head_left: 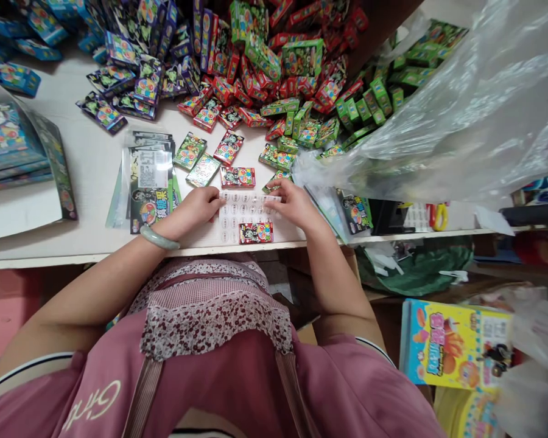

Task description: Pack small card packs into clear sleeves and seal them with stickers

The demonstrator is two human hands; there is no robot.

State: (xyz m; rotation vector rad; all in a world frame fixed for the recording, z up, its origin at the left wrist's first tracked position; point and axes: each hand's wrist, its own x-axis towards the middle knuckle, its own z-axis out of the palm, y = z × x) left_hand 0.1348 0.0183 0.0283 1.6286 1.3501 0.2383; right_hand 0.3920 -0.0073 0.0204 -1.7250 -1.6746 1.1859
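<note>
Sticker sheet point(229, 213), pale with rows of round labels, lies near the front edge of the white table point(89, 234), right before the body of the person whose head camera I am watching. From my seat I see the left hand point(200, 210) gripping the sheet's left edge, fingers curled in with the thumb. The right hand point(290, 205) meets the sheet's right part, thumb and fingertips on it and a little spread; I can't tell whether they pinch it or only rest there. A green bracelet point(159, 238) circles the left wrist.

One small red box point(256, 233) lies at the lower right of the sheet; I can't make out whether it sits on the sheet or just beside it. Another red-and-black box point(237, 177) lies just beyond the sheet's far edge. Farther off I see a silvery box point(203, 170) next to a green box point(190, 151). To their left is a stack of printed cards point(150, 182).

Across the back I have heaps of boxes: blue, purple, red and green. At the right, a clear plastic bag point(438, 134) spreads over some of the green ones, and yellow scissors point(441, 217) lie near the table edge.
</note>
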